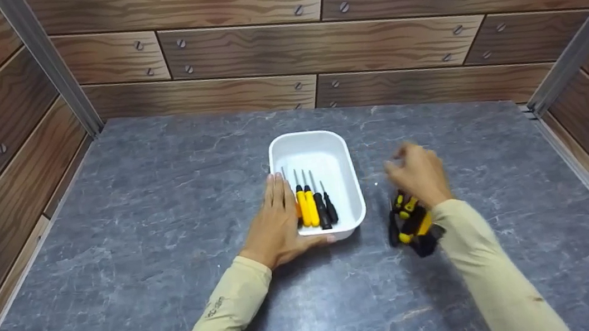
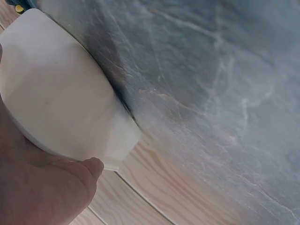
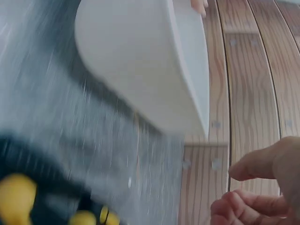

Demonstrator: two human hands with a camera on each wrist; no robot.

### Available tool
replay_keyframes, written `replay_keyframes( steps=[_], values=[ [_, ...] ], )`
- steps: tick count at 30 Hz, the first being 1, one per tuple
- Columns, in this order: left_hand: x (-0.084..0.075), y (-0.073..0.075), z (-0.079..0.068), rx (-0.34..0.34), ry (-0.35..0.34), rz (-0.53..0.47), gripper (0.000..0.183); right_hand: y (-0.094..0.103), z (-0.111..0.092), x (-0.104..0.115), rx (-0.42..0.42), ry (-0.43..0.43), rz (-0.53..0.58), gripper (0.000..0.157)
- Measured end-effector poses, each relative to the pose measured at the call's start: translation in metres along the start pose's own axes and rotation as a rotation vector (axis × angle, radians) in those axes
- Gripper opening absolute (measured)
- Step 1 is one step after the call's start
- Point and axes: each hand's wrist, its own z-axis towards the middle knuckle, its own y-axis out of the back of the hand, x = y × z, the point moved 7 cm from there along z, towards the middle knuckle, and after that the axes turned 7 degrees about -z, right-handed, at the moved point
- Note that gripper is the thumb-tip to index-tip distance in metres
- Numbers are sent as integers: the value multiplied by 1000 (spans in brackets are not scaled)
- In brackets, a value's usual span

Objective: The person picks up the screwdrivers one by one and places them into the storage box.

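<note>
A white tray holds several screwdrivers side by side, with yellow, black and orange handles. My left hand rests on the tray's near left corner, fingers straight along the left rim and thumb stretched along the near end. The left wrist view shows that thumb touching the rim. To the tray's right, my right hand is raised above a pile of black and yellow tools, partly covered by the wrist. Its fingers are loosely bent, with a gap to the thumb and nothing visible between.
The grey marble-look tabletop surrounds the tray and the tool pile. Wood-print panels stand along the back and both sides, with metal posts at the corners.
</note>
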Motion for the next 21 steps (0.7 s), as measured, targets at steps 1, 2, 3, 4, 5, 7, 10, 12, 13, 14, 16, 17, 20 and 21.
replay_keyframes(
  steps=[1,2,3,4,5,7,10,12,13,14,16,17,20,21],
  values=[
    [0,-1,0,7,4,5,136,2,-2,-10,22,-17,-6,35],
    [0,-1,1,11,5,7,136,3,-5,-20,50,-35,-11,38],
    [0,-1,1,13,5,8,136,4,-8,-30,77,-47,-16,39],
    [0,-1,1,14,4,7,136,4,-10,-39,110,-59,-23,38],
    [-1,-1,1,16,4,7,136,4,-13,-48,141,-67,-30,36],
    [-1,-1,0,15,5,-3,136,2,-19,-66,218,-88,-41,33],
    [-1,0,0,14,6,-7,137,-8,-29,-86,336,-126,-36,33],
    [0,0,0,10,9,-5,137,-15,-36,-95,399,-151,-22,35],
    [0,1,-1,5,7,-2,137,-19,-39,-98,426,-168,-9,35],
    [0,1,-1,2,6,2,137,-23,-42,-100,445,-181,4,34],
    [0,3,-1,-6,3,4,136,-28,-46,-102,467,-209,29,33],
    [-1,3,-2,-11,-1,2,136,-30,-46,-103,471,-218,41,33],
    [-1,3,-1,-10,-7,7,136,-32,-48,-104,479,-237,49,34],
    [-2,3,-1,-11,-8,6,136,-32,-48,-105,476,-238,49,34]
  ],
)
